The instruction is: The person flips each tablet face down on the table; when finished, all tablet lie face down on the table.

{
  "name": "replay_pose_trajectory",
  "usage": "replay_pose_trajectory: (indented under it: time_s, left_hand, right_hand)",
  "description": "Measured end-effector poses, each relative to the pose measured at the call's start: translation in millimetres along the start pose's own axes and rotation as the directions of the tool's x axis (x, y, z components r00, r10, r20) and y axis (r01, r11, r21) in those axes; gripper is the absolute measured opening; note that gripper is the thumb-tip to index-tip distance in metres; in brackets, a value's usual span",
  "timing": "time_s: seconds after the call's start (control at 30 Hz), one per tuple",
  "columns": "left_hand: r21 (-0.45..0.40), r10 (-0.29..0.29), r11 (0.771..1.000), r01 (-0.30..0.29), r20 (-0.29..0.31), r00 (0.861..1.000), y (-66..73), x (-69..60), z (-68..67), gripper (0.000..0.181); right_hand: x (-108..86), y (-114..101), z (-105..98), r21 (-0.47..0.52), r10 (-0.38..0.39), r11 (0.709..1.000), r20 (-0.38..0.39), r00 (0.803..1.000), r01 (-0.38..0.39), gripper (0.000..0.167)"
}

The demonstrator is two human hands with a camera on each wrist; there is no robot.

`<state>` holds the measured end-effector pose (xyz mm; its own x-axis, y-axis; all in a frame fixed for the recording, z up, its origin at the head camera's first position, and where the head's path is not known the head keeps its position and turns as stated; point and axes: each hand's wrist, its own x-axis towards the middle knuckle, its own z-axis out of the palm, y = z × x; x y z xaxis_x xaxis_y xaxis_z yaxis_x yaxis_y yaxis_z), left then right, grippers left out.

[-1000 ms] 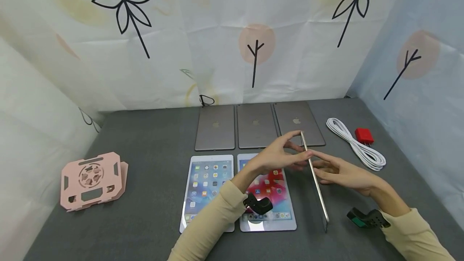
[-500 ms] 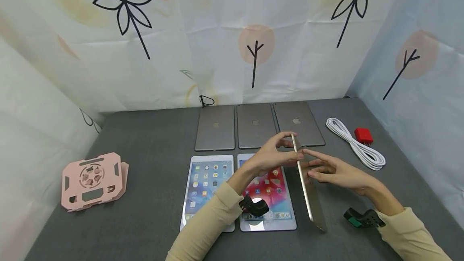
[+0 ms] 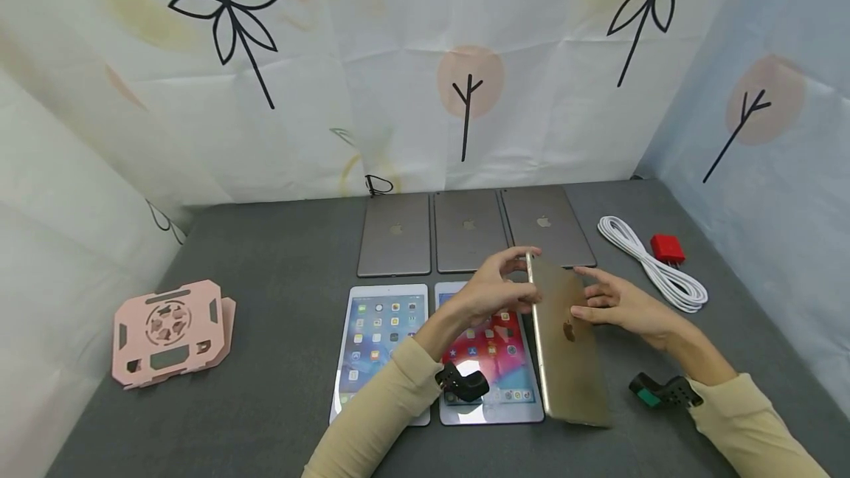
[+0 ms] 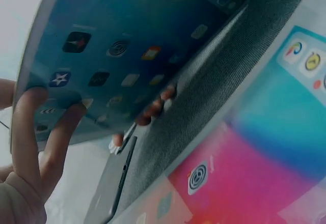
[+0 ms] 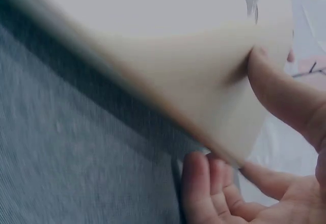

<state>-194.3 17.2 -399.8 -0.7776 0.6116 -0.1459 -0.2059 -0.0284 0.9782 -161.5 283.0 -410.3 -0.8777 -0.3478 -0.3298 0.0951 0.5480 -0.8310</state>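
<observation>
A gold-backed tablet (image 3: 569,360) stands tilted over the dark table, its back turned up and to the right. My left hand (image 3: 496,290) grips its raised left edge near the far end. In the left wrist view, fingertips (image 4: 76,109) of that hand touch the lit screen. My right hand (image 3: 627,308) holds the far right corner, with the thumb on the back, as the right wrist view shows. Close on the left lies a white tablet with a red and pink screen (image 3: 491,349), partly covered by my left arm. Another white tablet with a blue screen (image 3: 378,338) lies beside it.
Three grey tablets (image 3: 395,238) lie face down in a row at the back. A coiled white cable (image 3: 654,264) and a red plug (image 3: 667,248) are at the right. A pink cut-out stand (image 3: 169,334) sits at the far left.
The gold-backed tablet has turned from nearly edge-on to showing its back, its top edge swinging left. My left hand has shifted left with it, and my right thumb now rests on the back.
</observation>
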Motion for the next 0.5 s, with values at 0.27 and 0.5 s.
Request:
replay_pose_trajectory:
  time_s: [0.27,0.5]
  left_hand:
    - [0.110,-0.014,0.994,0.009,0.044,0.999,-3.3,1.9,-3.7,0.079]
    - [0.222,-0.007,0.975,0.000,0.031,0.999,-9.5,6.9,-6.0,0.082]
  right_hand:
    - [1.8,8.3,-6.1,0.049,-0.009,0.999,-0.110,0.994,0.014,0.087]
    - [3.2,6.4,-9.8,0.028,-0.018,0.999,-0.183,0.983,0.024,0.087]
